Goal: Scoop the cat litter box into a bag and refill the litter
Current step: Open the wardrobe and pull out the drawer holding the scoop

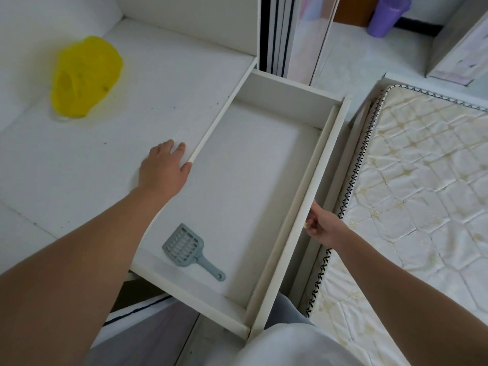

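Drawer (250, 167) stands open; right hand (318, 225) grips its front; left hand (163, 167) flat, fingers straight, on worktop (92, 167); advise lifting scoop (184, 247), lower centre, by its handle.

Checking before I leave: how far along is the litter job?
Done: the white drawer stands open; a yellow plastic bag lies on the white platform. In hand: the right hand grips the drawer front, the left hand rests beside it. Left: the grey slotted scoop lies untouched inside; no litter box shows, so scooping and refilling remain.
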A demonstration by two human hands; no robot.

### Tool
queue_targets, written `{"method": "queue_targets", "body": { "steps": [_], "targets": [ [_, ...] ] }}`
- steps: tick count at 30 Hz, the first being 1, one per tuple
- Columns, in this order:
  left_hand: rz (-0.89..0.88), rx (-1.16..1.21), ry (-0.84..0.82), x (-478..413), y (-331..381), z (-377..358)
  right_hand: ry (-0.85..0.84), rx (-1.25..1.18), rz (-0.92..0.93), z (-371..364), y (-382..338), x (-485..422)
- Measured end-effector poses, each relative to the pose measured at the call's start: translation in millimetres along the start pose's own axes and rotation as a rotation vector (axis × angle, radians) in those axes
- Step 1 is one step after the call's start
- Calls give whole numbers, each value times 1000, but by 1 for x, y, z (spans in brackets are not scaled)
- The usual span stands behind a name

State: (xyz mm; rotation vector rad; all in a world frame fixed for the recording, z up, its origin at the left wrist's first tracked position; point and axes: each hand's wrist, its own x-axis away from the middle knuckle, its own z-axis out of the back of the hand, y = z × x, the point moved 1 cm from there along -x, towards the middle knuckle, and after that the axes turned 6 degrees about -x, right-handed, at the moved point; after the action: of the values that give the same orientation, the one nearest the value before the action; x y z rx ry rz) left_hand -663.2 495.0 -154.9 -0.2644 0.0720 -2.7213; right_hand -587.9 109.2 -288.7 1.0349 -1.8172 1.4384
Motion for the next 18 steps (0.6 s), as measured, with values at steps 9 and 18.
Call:
{"method": "queue_targets", "body": {
  "steps": [9, 18],
  "targets": [
    [2, -11, 19, 3, -1, -1, 66, -30, 7, 7, 0, 15],
    [37, 48, 80, 13, 9, -2, 143, -69, 26, -2, -1, 30]
  ]
}}
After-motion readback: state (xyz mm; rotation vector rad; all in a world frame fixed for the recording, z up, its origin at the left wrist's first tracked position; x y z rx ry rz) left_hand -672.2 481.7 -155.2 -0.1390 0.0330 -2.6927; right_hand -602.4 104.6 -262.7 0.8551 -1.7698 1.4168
